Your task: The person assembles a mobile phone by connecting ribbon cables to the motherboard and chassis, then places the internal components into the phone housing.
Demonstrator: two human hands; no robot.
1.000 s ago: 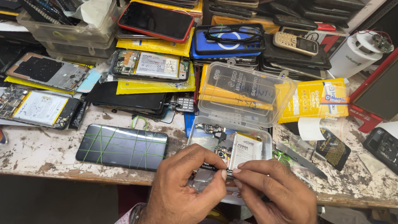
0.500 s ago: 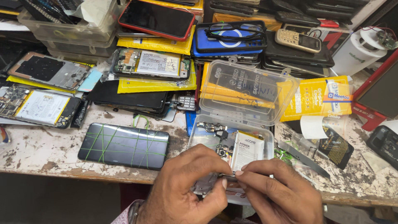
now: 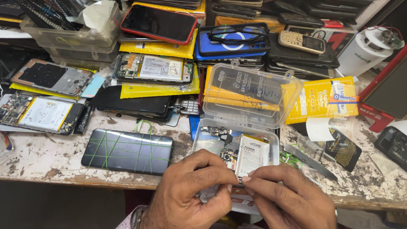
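Right, down on the worn white-painted workbench (image 3: 51, 157), crowded along its far edge with stacked phones and parts. Near the front edge, left of middle, a black phone screen strapped with green rubber bands (image 3: 127, 151), lying flat. Just right of it a clear plastic box with its hinged lid thrown back (image 3: 202, 142), holding a white rectangular battery pack (image 3: 253, 154) and loose circuit bits. Battery already out and set aside, by the look of it, long axis running front edge to far edge, top leaning slightly right. Over the box's near end, left hand (image 3: 190, 195) and right hand (image 3: 288, 199) meeting fingertip to fingertip, fingers narrowed to a pinch on a tiny dark metal piece (image 3: 240, 180). Fine work apparently unfinished. Piece too small to judge which way pointing.
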